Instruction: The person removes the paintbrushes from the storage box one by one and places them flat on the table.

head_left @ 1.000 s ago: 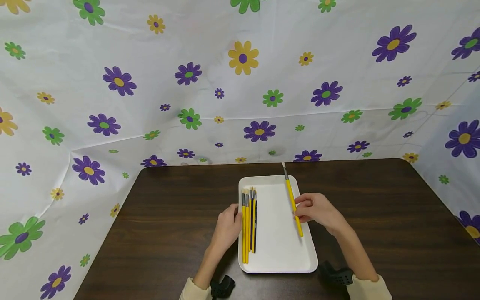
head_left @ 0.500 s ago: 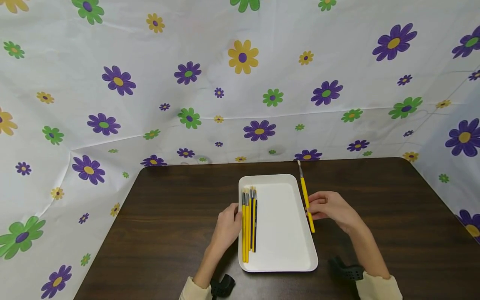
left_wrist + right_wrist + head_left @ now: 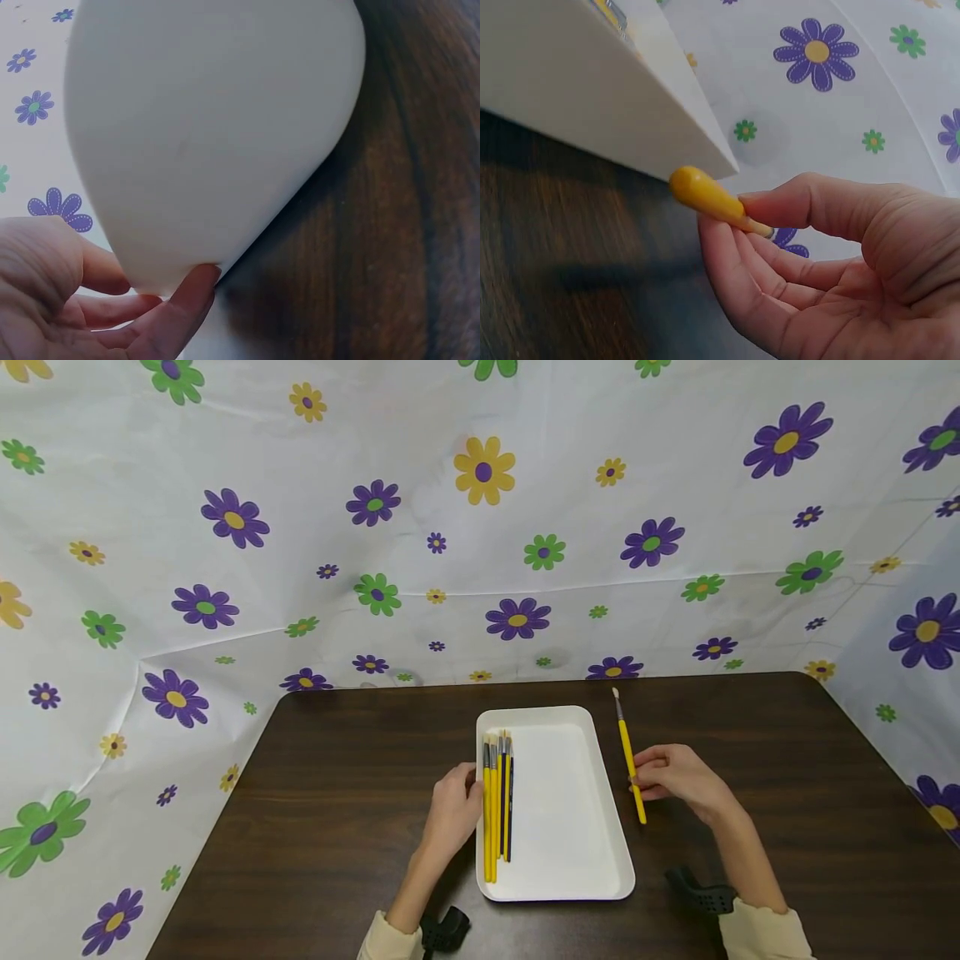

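Note:
Between thumb and fingers, my right hand (image 3: 678,777) pinches a yellow-handled paintbrush (image 3: 628,747) to the right of the tray, its pale bristles pointing away. The rounded yellow handle end (image 3: 697,189) shows close up in the right wrist view, with a shadow on the table below. My left hand (image 3: 452,806) holds the left side of a white rectangular tray (image 3: 566,835); in the left wrist view its fingertips (image 3: 196,283) press against the tray's outer wall. Along the tray's left inner side lie several paintbrushes (image 3: 492,818), with yellow and dark handles side by side, bristles away from me.
A dark wooden table (image 3: 360,777) carries the tray, with its wood surface showing on both sides. Behind it hangs a white sheet (image 3: 420,552) printed with purple, green and yellow flowers. Black wrist devices (image 3: 446,929) are strapped below both hands.
My right hand has carried the paintbrush rightward, from over the tray's right side to beyond its rim. The left hand and the tray stay in place.

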Action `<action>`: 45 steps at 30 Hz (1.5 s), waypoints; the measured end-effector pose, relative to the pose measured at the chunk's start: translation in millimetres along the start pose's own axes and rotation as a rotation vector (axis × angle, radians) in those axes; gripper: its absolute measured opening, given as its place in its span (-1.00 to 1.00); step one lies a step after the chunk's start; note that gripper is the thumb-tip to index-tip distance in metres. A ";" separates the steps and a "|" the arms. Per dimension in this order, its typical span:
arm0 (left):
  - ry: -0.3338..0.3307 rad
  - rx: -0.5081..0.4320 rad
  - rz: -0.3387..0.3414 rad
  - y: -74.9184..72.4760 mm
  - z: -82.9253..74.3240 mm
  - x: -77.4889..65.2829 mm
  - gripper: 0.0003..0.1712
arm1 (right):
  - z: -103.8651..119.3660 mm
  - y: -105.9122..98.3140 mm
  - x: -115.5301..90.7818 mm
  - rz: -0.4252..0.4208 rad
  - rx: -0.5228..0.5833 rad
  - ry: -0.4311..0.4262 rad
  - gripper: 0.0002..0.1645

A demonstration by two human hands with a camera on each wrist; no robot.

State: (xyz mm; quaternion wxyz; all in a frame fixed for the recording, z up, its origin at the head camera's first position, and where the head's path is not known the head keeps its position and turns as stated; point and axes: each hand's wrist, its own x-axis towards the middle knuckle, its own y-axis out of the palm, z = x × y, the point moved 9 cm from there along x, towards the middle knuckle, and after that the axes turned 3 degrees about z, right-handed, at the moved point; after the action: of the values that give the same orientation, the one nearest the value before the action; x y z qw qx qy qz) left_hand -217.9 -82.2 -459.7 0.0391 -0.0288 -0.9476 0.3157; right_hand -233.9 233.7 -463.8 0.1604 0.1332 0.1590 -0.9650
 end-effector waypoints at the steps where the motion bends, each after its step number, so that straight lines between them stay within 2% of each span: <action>1: 0.002 -0.007 -0.003 -0.5 -0.1 0.0 -0.69 | -1.6 -0.7 0.4 0.005 -0.003 0.006 -0.48; 9: -0.008 -0.036 -0.007 -2.1 0.6 -0.5 -0.64 | -13.2 -3.5 2.0 0.029 -0.022 0.082 -0.52; 17: -0.009 -0.040 -0.006 -2.4 0.9 0.7 -0.63 | -18.8 -5.3 0.3 0.018 -0.072 0.127 -0.60; 24: 0.005 -0.032 -0.008 -3.7 0.3 1.0 -0.63 | -18.8 -6.0 -0.1 -0.008 -0.146 0.151 -0.64; 33: -0.020 -0.056 0.002 -3.4 1.5 1.4 -0.64 | -13.3 -4.6 -3.7 -0.039 -0.228 0.179 -0.68; 42: -0.033 -0.067 -0.003 -3.5 1.1 0.8 -0.64 | -13.5 -2.6 -3.6 -0.066 -0.249 0.172 -0.73; 45: -0.037 -0.063 -0.003 -3.5 1.1 0.5 -0.63 | -11.8 -3.5 -4.5 -0.075 -0.299 0.177 -0.78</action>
State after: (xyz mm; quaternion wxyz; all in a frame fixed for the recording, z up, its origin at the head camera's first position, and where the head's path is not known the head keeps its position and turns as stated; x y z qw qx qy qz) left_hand -218.6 -85.6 -458.5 0.0213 -0.0226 -0.9577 0.2859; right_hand -228.6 242.1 -472.3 0.1278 0.1863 0.3192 -0.9204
